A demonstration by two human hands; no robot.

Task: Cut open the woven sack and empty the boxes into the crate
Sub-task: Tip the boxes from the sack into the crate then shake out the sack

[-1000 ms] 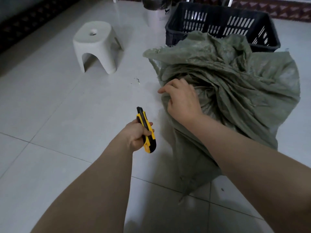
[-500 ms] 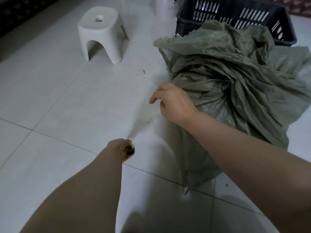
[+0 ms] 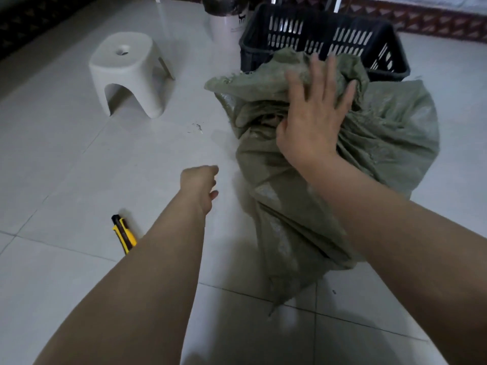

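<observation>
Pale glossy floor tiles (image 3: 79,159) fill the dim room, with a patterned dark border along the far wall. A green woven sack (image 3: 369,143) sits bunched on the floor, its crumpled top leaning against the black slatted crate (image 3: 326,35) just behind it. The right hand (image 3: 313,119) lies spread flat on the sack's gathered top, fingers splayed, gripping nothing. The left hand (image 3: 201,185) hovers above the floor beside the sack, loosely curled and holding nothing. A yellow-and-black utility knife (image 3: 123,234) lies on the tiles near the left forearm. A white plastic stool (image 3: 126,72) stands off to the left.
</observation>
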